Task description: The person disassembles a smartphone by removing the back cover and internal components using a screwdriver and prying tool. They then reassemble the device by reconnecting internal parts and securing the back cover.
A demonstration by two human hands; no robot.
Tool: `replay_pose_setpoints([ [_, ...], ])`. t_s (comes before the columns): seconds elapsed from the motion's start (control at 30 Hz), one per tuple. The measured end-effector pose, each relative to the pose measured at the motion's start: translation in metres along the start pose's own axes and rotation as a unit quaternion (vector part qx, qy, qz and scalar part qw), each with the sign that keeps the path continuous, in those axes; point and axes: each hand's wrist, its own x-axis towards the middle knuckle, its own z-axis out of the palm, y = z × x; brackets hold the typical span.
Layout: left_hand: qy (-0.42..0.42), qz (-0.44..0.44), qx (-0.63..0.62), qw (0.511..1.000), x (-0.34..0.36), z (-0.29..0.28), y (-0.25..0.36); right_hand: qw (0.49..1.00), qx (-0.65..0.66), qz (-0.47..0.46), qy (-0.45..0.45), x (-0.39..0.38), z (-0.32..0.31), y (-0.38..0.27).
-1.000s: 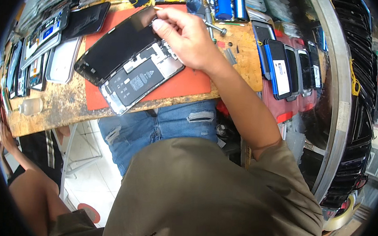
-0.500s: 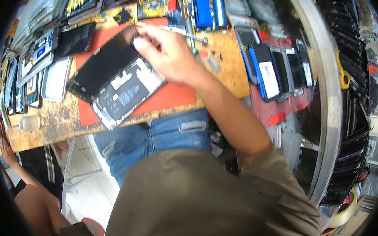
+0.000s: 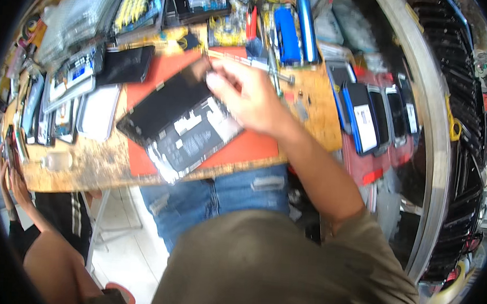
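Note:
An opened phone lies tilted on the orange-red mat (image 3: pixel 252 144). Its black screen panel (image 3: pixel 166 100) is folded out to the far left of the phone body (image 3: pixel 191 146), whose dark battery and pale metal plates show. Over the phone's far end, my right hand (image 3: pixel 252 94) is closed, thumb and fingers pinching the panel's far corner. My left hand (image 3: pixel 14 182) reaches past the bench's left edge, beside a row of slim devices and tools. It is small and smeared at the picture's rim, so its grip cannot be made out.
Phones and frames (image 3: pixel 72 80) are stacked at left, by a clear bottle (image 3: pixel 59 161). Behind the mat lie a red-handled tool (image 3: pixel 251 23), blue cylinders (image 3: pixel 288 35) and a thin rod-like tool (image 3: pixel 284 75). More phones (image 3: pixel 362 117) rest on a red pouch at right.
The whole view has shifted, so the bench appears farther right and lower. Relative to the phone, my right hand keeps nearly the same place at the panel's corner.

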Motion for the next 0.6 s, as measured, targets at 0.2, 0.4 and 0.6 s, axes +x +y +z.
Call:
replay_pose_setpoints([
  [0.2,0.119,-0.010,-0.028,0.992,-0.029,-0.021,0.019,0.999,0.007,-0.025,0.039,-0.003,0.002,-0.005],
  [0.4,0.324,-0.041,-0.152,0.933,-0.070,-0.016,0.125,0.990,-0.008,-0.128,0.065,-0.009,-0.004,-0.005],
  [0.6,0.103,-0.041,-0.362,0.925,-0.081,0.142,0.214,0.980,-0.043,-0.152,0.121,-0.011,-0.011,-0.008],
])
